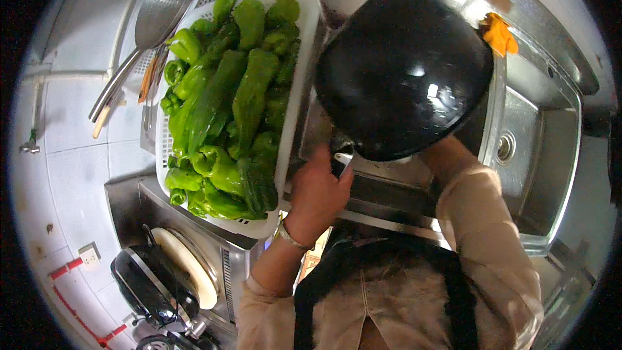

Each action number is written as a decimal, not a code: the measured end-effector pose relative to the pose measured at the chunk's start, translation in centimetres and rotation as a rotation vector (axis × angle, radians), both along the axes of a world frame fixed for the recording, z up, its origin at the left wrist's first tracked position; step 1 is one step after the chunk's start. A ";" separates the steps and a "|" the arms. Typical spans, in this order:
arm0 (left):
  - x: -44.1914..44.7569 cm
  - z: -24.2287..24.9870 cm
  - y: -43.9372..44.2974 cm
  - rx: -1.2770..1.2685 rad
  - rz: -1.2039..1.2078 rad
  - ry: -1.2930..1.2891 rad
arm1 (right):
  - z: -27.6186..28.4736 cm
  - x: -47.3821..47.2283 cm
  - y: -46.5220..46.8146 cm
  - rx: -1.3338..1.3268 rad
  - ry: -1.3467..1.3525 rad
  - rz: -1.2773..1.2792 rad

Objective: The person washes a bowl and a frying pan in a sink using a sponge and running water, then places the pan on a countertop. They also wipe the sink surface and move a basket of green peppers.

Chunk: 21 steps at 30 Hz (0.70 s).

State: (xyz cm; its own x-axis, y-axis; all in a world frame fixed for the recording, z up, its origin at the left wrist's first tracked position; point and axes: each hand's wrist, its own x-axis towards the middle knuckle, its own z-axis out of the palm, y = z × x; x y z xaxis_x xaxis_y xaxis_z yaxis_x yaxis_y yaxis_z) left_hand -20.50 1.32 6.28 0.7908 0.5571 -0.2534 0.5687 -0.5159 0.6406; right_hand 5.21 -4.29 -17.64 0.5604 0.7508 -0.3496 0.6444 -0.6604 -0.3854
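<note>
A large black wok or pan, dark rounded side showing, is tilted up over a stainless steel sink. My left hand is closed around its handle, which has a metal fitting at the pan's lower left. My right forearm reaches up behind the pan's lower right edge; the pan hides most of my right hand, so its fingers do not show. Just left of the pan stands a white plastic basket heaped with long green peppers.
At right lies a second steel sink basin with a drain. An orange cloth or glove hangs on the divider's far end. A perforated metal strainer leans by the tiled wall. A black appliance and a round board stand lower left.
</note>
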 end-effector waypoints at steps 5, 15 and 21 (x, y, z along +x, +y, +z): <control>1.2 1.0 0.2 -0.002 0.007 0.033 | -3.2 -1.5 2.1 0.003 -0.006 -0.030; 0.4 -0.1 -0.7 -0.077 0.067 -0.040 | -5.0 1.6 -2.5 0.082 0.052 -0.276; -0.8 -0.1 -2.3 -0.102 0.148 -0.027 | 3.9 3.1 -4.5 0.976 0.823 -0.929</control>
